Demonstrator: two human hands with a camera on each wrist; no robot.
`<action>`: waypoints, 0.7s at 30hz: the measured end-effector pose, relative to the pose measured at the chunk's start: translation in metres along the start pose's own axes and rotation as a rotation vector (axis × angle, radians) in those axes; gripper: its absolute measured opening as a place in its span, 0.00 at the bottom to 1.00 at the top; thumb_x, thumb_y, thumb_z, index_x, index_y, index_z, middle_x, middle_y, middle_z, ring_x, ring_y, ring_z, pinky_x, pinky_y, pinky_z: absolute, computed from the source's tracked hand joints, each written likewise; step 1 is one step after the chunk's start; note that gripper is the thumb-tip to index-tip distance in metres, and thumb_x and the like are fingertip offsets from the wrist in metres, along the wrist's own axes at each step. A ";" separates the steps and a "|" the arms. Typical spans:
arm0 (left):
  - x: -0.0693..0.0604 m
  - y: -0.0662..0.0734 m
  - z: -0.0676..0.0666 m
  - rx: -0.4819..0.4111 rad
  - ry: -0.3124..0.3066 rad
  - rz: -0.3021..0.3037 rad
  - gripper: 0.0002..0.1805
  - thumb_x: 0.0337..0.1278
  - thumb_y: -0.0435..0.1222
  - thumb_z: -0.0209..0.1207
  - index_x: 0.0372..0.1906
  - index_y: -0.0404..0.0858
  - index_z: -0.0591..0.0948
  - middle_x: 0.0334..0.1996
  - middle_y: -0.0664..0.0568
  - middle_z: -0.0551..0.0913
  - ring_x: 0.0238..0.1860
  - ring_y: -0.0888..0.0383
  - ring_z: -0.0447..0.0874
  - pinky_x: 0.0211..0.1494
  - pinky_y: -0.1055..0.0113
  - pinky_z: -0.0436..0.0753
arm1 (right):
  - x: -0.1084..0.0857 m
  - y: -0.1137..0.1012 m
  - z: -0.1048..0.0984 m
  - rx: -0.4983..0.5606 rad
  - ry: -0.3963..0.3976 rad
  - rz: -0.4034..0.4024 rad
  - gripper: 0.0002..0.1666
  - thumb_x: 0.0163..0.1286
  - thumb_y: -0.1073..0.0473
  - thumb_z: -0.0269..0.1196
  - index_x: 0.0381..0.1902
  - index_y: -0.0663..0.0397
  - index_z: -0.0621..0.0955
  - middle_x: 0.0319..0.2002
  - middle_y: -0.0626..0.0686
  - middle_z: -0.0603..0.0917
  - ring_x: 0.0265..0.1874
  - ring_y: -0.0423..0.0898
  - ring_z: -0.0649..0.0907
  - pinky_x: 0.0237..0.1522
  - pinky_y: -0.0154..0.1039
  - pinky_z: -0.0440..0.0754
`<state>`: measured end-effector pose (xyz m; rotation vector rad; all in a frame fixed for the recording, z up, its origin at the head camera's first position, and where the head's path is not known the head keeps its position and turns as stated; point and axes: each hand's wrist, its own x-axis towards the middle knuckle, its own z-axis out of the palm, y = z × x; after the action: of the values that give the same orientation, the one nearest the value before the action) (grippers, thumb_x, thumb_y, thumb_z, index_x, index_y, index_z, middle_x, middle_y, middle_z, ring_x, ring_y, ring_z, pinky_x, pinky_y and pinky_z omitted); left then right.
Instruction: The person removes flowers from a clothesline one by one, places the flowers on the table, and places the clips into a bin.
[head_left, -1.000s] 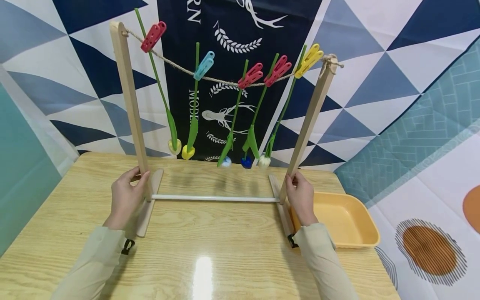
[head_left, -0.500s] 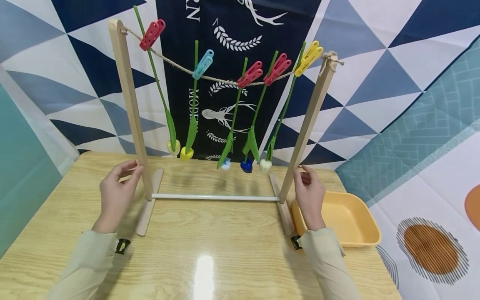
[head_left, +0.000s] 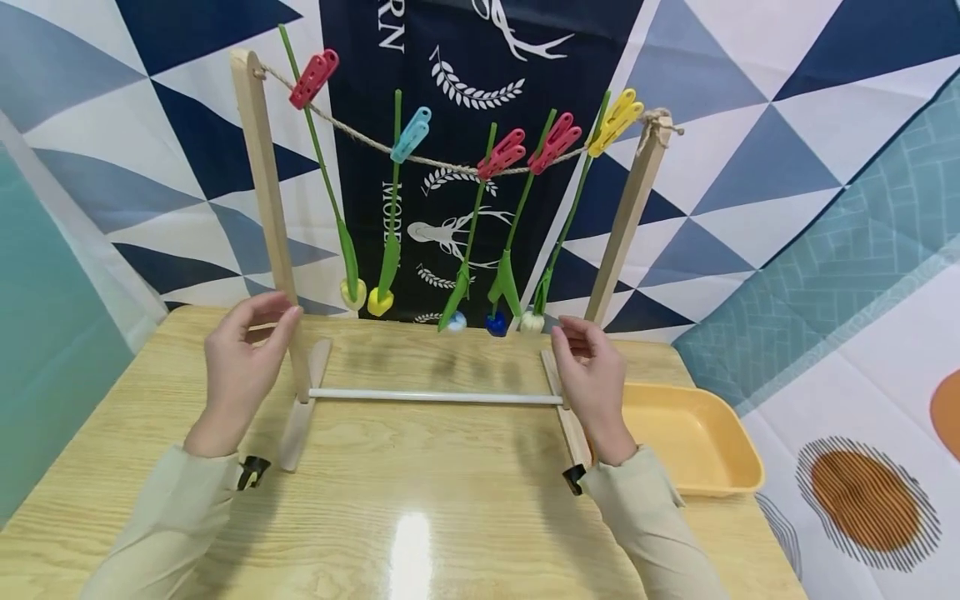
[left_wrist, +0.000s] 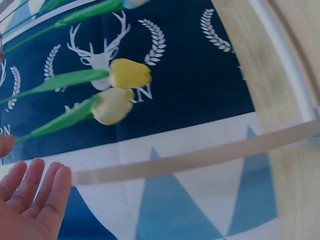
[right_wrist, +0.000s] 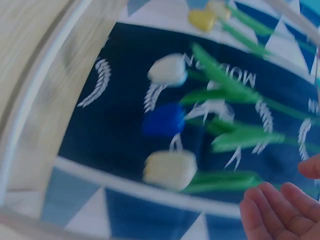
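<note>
My left hand (head_left: 242, 367) is beside the left wooden post (head_left: 264, 167) of a stand, its fingers loosely bent and holding nothing. My right hand (head_left: 596, 379), likewise holding nothing, hides the foot of the right post (head_left: 630, 217). A twine (head_left: 348, 129) sags between the post tops. Artificial tulips hang from it head down: cream (head_left: 353, 293), yellow (head_left: 381, 302), pale blue (head_left: 454, 322), dark blue (head_left: 497, 324) and white (head_left: 532, 323). Red clothespins (head_left: 313, 79), a blue clothespin (head_left: 410, 135) and a yellow clothespin (head_left: 615, 123) pinch their stems. In the right wrist view, relaxed fingertips (right_wrist: 265, 192) show below the stems.
A white rod (head_left: 435, 396) joins the stand's two flat wooden feet on the wood-grain table (head_left: 337, 533). Behind the right hand, a yellow plastic tray (head_left: 690, 446) sits at the table's right side. A patterned cloth (head_left: 780, 158) hangs at the back.
Both hands have let go of the posts they gripped a second ago and first drew outward. Since then the right hand has come inward and the left has risen slightly. The stand stays upright.
</note>
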<state>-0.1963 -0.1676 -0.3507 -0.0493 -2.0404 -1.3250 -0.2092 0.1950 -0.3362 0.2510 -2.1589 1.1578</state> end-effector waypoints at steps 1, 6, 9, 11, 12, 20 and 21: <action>0.002 0.003 0.001 0.003 -0.022 0.000 0.15 0.56 0.35 0.62 0.49 0.36 0.81 0.40 0.57 0.84 0.37 0.81 0.76 0.40 0.87 0.74 | 0.002 -0.005 0.003 0.011 -0.016 -0.023 0.11 0.64 0.63 0.61 0.43 0.64 0.82 0.34 0.60 0.86 0.29 0.33 0.79 0.35 0.18 0.74; 0.013 0.014 0.006 0.025 -0.127 0.023 0.19 0.59 0.38 0.60 0.54 0.35 0.77 0.46 0.43 0.83 0.41 0.76 0.76 0.43 0.88 0.73 | 0.011 -0.032 0.020 0.058 -0.092 -0.119 0.11 0.63 0.64 0.62 0.43 0.65 0.81 0.34 0.58 0.86 0.30 0.46 0.83 0.36 0.20 0.76; 0.020 0.018 0.010 0.021 -0.157 0.024 0.20 0.61 0.40 0.58 0.56 0.35 0.75 0.49 0.44 0.81 0.46 0.63 0.79 0.45 0.87 0.72 | 0.017 -0.050 0.028 0.086 -0.138 -0.170 0.12 0.64 0.62 0.62 0.43 0.64 0.81 0.35 0.57 0.86 0.31 0.46 0.83 0.36 0.22 0.77; 0.027 0.022 0.014 0.013 -0.167 0.017 0.21 0.62 0.42 0.57 0.56 0.35 0.74 0.50 0.44 0.80 0.50 0.56 0.80 0.48 0.83 0.74 | 0.023 -0.062 0.035 0.111 -0.162 -0.202 0.12 0.64 0.62 0.62 0.43 0.63 0.81 0.36 0.56 0.86 0.31 0.46 0.84 0.36 0.26 0.79; 0.031 0.024 0.015 0.010 -0.170 0.014 0.22 0.62 0.42 0.57 0.57 0.35 0.73 0.51 0.44 0.80 0.51 0.53 0.79 0.50 0.79 0.76 | 0.026 -0.068 0.038 0.125 -0.175 -0.213 0.12 0.64 0.61 0.62 0.43 0.62 0.81 0.36 0.56 0.86 0.31 0.45 0.84 0.36 0.27 0.79; 0.057 0.046 0.027 -0.087 -0.158 -0.002 0.24 0.63 0.42 0.56 0.60 0.35 0.70 0.57 0.44 0.76 0.57 0.49 0.76 0.60 0.55 0.75 | 0.052 -0.119 0.066 0.200 -0.265 -0.277 0.12 0.66 0.59 0.60 0.45 0.59 0.81 0.36 0.53 0.85 0.32 0.41 0.83 0.38 0.33 0.81; 0.060 0.049 0.029 -0.096 -0.154 -0.004 0.24 0.63 0.41 0.55 0.60 0.35 0.70 0.58 0.44 0.76 0.58 0.49 0.75 0.60 0.55 0.75 | 0.056 -0.126 0.069 0.205 -0.273 -0.291 0.13 0.66 0.59 0.60 0.46 0.59 0.81 0.36 0.53 0.85 0.32 0.41 0.83 0.38 0.32 0.81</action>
<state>-0.2383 -0.1405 -0.2848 -0.1959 -2.1024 -1.4611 -0.2267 0.0738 -0.2429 0.8277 -2.1384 1.2285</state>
